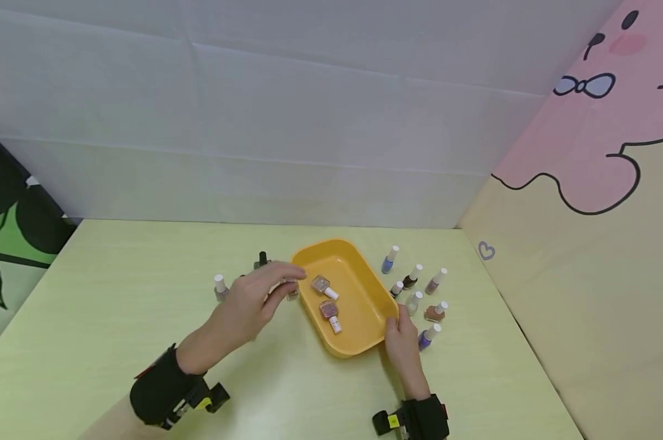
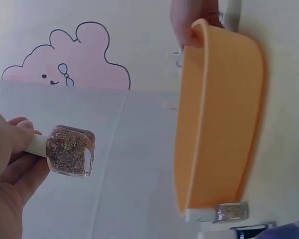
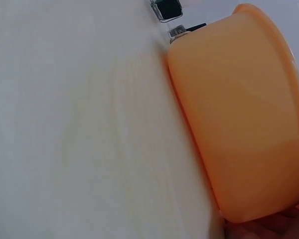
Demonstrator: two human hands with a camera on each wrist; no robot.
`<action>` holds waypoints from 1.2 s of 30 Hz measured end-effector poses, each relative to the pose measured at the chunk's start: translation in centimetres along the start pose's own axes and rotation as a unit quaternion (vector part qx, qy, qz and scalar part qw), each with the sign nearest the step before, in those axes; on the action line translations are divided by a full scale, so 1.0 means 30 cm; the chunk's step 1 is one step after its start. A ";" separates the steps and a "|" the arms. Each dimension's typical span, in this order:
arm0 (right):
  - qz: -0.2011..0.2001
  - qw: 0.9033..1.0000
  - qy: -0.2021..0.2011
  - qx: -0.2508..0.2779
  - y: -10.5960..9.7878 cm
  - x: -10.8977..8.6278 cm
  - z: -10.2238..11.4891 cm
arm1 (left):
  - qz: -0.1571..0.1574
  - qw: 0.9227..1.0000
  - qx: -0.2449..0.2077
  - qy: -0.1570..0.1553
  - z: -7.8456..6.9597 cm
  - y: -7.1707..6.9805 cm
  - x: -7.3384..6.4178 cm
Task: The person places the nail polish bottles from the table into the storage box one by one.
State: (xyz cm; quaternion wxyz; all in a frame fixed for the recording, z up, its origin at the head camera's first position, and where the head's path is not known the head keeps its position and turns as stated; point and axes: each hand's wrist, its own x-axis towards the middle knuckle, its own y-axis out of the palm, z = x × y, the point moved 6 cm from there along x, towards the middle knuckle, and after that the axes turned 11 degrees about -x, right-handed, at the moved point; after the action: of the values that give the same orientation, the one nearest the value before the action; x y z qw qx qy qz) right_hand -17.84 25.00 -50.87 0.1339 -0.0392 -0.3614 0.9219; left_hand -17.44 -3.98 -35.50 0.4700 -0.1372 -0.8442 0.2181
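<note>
My left hand (image 1: 249, 302) is raised just left of the yellow tray (image 1: 361, 293). It pinches the white cap of a glitter nail polish bottle (image 2: 70, 151), whose glass points away from the fingers in the left wrist view. In the head view the fingers partly cover that bottle (image 1: 293, 292). My right hand (image 1: 404, 345) grips the tray's near right corner, thumb over the rim. Inside the tray lie two nail polish bottles, one greyish (image 1: 320, 284) and one pinkish (image 1: 329, 310), both with white caps. The right wrist view shows the tray's outer wall (image 3: 234, 114).
Several nail polish bottles stand right of the tray, including a blue one (image 1: 387, 264), a brownish one (image 1: 434, 313) and a purple one (image 1: 426, 340). Left of the tray are a white-capped bottle (image 1: 220, 288) and a black-capped one (image 1: 262, 259). A wall (image 1: 309, 192) bounds the table behind.
</note>
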 end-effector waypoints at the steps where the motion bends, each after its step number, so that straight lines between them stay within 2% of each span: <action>1: 0.001 1.000 0.000 0.001 0.000 0.000 0.000 | -0.003 1.000 0.005 0.005 -0.003 -0.013 0.021; 4: -0.007 1.000 -0.005 -0.004 -0.004 0.001 0.000 | -0.006 1.000 0.011 0.027 -0.010 -0.042 0.080; 9: -0.009 1.000 -0.005 -0.003 -0.005 0.002 0.002 | 0.006 0.998 0.015 0.059 -0.016 -0.061 0.170; 15: 0.004 1.000 -0.001 0.004 0.001 0.000 0.002 | 0.028 0.998 0.002 0.061 -0.010 -0.058 0.265; 20: 0.002 1.000 -0.011 -0.001 -0.004 0.004 0.007 | 0.064 0.997 -0.014 0.040 0.019 -0.014 0.329; 26: 0.003 1.000 -0.010 0.003 -0.002 0.005 0.008 | 0.105 0.994 0.002 0.018 0.083 0.050 0.385; 33: -0.007 1.000 -0.005 0.003 -0.003 0.005 0.005 | 0.149 0.987 0.009 -0.063 0.190 0.133 0.418; 36: -0.010 1.000 -0.006 0.002 -0.003 0.004 0.002 | 0.167 0.982 0.005 -0.085 0.230 0.178 0.421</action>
State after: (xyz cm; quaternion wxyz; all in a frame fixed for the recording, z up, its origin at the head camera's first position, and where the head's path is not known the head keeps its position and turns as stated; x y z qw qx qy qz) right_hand -17.95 25.05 -50.76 0.1410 -0.0296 -0.3605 0.9216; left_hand -29.77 4.52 -32.08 0.3542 -0.2548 -0.8453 0.3082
